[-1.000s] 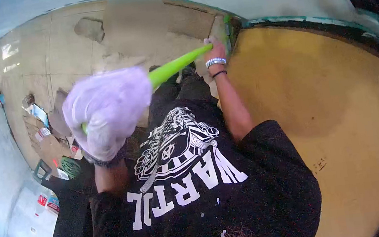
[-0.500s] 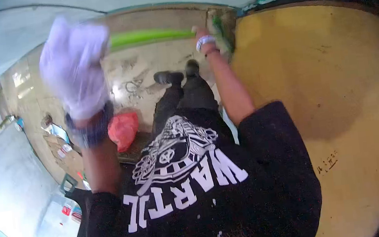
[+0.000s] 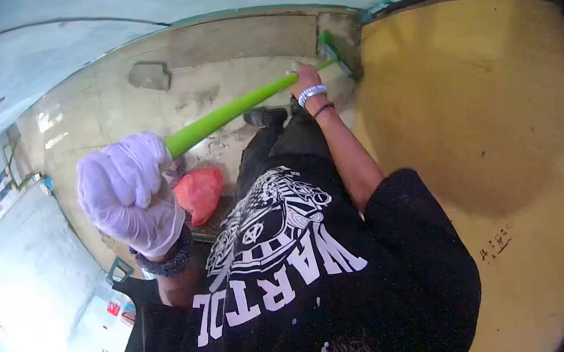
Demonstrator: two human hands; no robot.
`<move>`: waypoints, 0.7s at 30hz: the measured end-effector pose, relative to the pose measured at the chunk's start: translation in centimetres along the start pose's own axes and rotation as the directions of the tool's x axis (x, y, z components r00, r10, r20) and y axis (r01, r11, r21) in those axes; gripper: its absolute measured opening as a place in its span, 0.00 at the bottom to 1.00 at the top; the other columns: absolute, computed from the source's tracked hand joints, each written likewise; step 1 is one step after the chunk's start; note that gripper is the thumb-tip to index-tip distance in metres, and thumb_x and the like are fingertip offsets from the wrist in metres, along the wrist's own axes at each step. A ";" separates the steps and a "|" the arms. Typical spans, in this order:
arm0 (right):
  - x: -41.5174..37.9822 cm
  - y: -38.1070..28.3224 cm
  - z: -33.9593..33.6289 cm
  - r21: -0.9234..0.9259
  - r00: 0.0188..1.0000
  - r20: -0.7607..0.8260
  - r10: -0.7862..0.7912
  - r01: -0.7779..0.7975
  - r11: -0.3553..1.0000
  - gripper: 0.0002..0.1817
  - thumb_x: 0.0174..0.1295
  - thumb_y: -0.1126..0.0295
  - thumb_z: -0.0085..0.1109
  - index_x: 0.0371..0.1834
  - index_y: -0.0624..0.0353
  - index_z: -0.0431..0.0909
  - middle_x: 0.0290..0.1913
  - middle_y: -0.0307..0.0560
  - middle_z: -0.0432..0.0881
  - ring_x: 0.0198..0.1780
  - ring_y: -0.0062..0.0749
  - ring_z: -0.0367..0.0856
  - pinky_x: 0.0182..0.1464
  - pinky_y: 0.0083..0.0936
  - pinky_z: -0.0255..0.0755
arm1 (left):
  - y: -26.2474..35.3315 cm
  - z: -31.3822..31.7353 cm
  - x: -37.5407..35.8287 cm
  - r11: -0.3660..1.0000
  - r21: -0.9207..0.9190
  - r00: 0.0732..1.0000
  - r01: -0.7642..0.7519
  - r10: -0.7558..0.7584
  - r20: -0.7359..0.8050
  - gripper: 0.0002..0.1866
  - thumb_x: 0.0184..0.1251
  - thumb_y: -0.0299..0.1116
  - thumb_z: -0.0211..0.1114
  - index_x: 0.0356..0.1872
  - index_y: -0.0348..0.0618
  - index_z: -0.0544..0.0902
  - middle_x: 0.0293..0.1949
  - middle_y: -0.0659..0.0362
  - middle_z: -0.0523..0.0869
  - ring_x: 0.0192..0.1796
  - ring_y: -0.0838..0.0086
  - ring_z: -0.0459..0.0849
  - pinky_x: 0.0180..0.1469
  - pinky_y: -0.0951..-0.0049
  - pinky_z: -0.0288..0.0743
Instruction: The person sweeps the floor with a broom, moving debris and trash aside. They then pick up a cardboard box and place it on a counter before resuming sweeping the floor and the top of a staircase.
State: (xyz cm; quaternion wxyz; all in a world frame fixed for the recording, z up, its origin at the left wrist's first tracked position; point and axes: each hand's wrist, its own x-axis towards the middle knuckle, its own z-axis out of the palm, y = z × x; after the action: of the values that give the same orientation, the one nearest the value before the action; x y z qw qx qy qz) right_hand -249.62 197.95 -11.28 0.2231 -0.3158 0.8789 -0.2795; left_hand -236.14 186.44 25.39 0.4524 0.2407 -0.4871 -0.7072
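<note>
A white glove covers my left hand (image 3: 131,194), which is closed round the near end of a green pole (image 3: 232,110). Farther along the same pole, my right hand (image 3: 304,78) grips it with bent fingers; a light beaded bracelet and a dark band circle that wrist. Beyond my right hand, the pole thins and runs to a green head (image 3: 334,53) with a pale edge, low in the corner of the floor. Both hands are held apart in front of my body.
On the floor beside my legs lies a red plastic bag (image 3: 201,194). A yellow surface (image 3: 472,117) fills the right side. At the left is a pale blue surface (image 3: 27,277) with small items at its edges. A grey patch (image 3: 150,75) marks the floor near the wall.
My left hand has come down and nearer to my body, so the pole now slants instead of lying nearly level. My right hand has moved slightly lower, still on the pole.
</note>
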 end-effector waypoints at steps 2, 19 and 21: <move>1.2 1.1 1.6 0.047 0.980 -0.174 -0.098 0.107 0.993 0.09 0.50 0.67 0.57 0.23 0.61 0.71 0.28 0.59 0.76 0.34 0.57 0.73 0.35 0.43 0.66 | 1.2 0.6 0.8 0.999 -0.038 0.994 -0.032 0.036 0.108 0.21 0.67 0.34 0.44 0.11 0.50 0.57 0.09 0.67 0.58 0.12 0.79 0.57 0.20 0.75 0.54; 13.4 6.6 -2.3 0.022 0.695 -0.678 0.240 -0.307 0.952 0.15 0.49 0.60 0.57 0.32 0.62 0.77 0.32 0.59 0.78 0.39 0.53 0.77 0.40 0.39 0.70 | -8.1 8.6 15.5 0.996 -0.060 0.723 0.065 -0.005 0.691 0.19 0.66 0.36 0.47 0.13 0.47 0.63 0.13 0.65 0.62 0.16 0.78 0.61 0.23 0.73 0.61; 13.7 6.9 -2.4 0.136 0.643 -0.658 0.392 -0.410 0.902 0.17 0.49 0.59 0.56 0.35 0.61 0.78 0.34 0.59 0.79 0.40 0.52 0.77 0.42 0.39 0.71 | -11.7 11.0 18.4 0.986 -0.043 0.686 0.161 -0.080 0.723 0.13 0.63 0.30 0.53 0.18 0.41 0.70 0.16 0.62 0.68 0.18 0.77 0.68 0.27 0.73 0.68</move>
State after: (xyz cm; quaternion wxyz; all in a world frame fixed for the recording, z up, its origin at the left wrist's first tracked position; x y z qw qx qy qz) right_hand -263.59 193.92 -16.82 -0.0565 0.0059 0.9502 -0.3063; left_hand -258.20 176.91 21.14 0.1903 -0.0469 -0.5709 -0.7973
